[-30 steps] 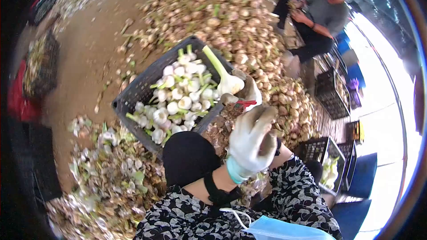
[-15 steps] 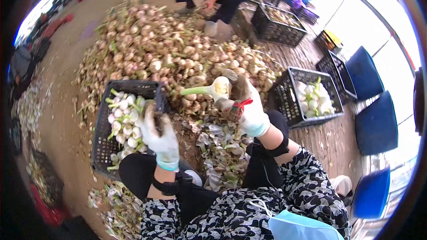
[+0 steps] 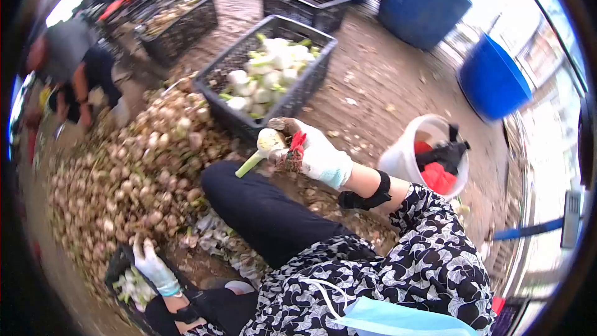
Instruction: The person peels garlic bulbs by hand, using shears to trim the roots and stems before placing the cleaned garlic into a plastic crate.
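Note:
A peeled garlic bulb (image 3: 270,140) with a green stem pointing down and left is gripped by my right hand (image 3: 311,154), which wears a white glove with dirty fingertips and a red ribbon. This hand is beside the near edge of a black crate (image 3: 297,90) of white bulbs (image 3: 273,74). My left hand (image 3: 153,269), also gloved, has its fingers apart over the edge of a second crate (image 3: 118,261) holding white bulbs (image 3: 134,289) at the lower left. A large pile of unpeeled garlic (image 3: 130,193) lies beyond it.
Another person (image 3: 78,71) bends over the pile at the upper left. More black crates (image 3: 311,3) and blue tubs (image 3: 420,6) are at the back. A white bucket (image 3: 398,157) with red and black items stands right of my right hand. Peelings lie near my legs.
The view has swung to the right. My right hand, still holding the bulb, is now near the right-hand crate. My left hand remains by the left crate, now low in view.

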A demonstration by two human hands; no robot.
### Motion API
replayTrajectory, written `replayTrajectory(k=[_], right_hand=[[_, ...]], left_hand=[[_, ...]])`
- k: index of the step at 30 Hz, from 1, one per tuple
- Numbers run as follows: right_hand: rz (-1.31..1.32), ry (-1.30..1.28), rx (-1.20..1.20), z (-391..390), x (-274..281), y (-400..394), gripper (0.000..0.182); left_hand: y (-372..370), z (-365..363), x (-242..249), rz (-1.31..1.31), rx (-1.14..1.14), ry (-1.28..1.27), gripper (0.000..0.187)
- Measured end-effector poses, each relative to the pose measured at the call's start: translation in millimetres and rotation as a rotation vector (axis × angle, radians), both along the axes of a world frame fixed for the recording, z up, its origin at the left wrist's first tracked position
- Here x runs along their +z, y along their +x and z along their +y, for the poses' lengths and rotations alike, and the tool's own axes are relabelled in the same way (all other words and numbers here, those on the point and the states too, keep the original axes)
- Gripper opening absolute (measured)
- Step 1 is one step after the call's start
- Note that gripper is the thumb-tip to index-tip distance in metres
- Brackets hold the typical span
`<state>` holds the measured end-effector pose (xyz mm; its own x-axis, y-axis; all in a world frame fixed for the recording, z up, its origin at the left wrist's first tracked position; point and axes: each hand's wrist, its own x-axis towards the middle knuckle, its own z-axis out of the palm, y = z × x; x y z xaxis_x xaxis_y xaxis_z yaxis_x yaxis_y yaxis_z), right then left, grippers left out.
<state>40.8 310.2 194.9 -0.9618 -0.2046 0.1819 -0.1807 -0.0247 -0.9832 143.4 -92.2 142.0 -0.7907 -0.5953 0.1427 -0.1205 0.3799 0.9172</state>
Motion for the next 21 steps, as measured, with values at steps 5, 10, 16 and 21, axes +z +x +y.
replayTrajectory(k=[5, 10, 16, 21], right_hand=[[-0.270, 0.084, -0.232, 94, 1, 31, 0.054], [-0.101, 0.020, -0.450, 169, 15, 60, 0.034], [-0.252, -0.579, -0.391, 164, 28, 64, 0.038], [-0.395, -0.331, -0.191, 89, -86, 1, 0.028]], left_hand=[[-49, 27, -8, -0.086, -0.165, -0.140, 0.040], [-91, 58, -25, -0.044, -0.259, 0.004, 0.040], [-113, 73, -40, -0.020, -0.262, 0.125, 0.029], [-109, 69, -46, -0.015, -0.156, 0.368, 0.028]])
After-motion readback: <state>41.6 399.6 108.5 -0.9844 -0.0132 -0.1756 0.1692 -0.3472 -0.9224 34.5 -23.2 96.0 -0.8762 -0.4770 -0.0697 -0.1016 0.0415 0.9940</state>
